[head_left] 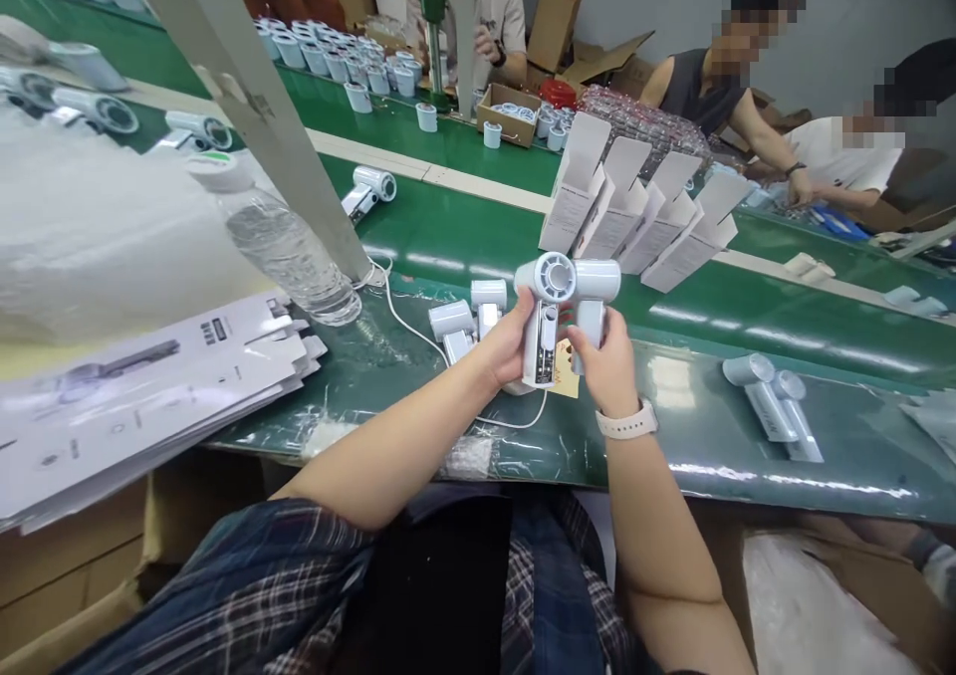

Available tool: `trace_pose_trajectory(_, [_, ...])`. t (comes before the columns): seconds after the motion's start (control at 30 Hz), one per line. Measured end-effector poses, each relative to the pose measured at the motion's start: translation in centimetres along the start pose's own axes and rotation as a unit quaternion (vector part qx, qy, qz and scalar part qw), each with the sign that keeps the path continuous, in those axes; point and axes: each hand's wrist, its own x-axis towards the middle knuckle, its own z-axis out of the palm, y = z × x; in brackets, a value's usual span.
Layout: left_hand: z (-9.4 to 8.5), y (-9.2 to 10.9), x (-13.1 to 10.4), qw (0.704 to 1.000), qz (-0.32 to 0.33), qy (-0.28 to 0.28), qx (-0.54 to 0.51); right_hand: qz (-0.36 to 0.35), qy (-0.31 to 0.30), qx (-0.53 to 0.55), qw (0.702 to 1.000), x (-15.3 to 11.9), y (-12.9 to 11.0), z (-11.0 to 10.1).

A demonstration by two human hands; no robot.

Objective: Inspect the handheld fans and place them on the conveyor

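Holding open-handled fan [548,341] and plain fan [597,281] above tabletop [694,431], near front edge.
Left hand [510,344]: closed around open-handled fan. Right hand [608,364]: clamped on plain fan's handle.

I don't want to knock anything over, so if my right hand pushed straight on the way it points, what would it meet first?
Probably the open white cardboard boxes standing beyond the pale blue plastic fan in your right hand, though one view leaves the hand's height and the gap unclear.
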Motion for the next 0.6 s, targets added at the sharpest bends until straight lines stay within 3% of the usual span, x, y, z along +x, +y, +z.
trace_pose_trajectory(0.17, [0.3, 0.6, -1.0, 0.997, 0.013, -0.072, -0.021, -0.054, -0.046, 0.066, 0.995, -1.9, -0.6, 0.9])
trace_pose_trajectory(0.33, [0.5, 0.7, -1.1, 0.999, 0.013, -0.046, -0.022, 0.049, 0.01, -0.065, 0.997, -2.9, 0.9, 1.7])
trace_pose_trajectory(0.47, [0.6, 1.4, -1.3, 0.997, 0.068, -0.046, -0.002, 0.054, -0.039, -0.079, 0.995, -4.3, 1.0, 3.5])
trace_pose_trajectory(0.6, [0.6, 1.9, -1.6, 0.992, 0.122, -0.026, 0.031, 0.068, -0.086, -0.019, 0.994, -5.4, 0.6, 3.3])
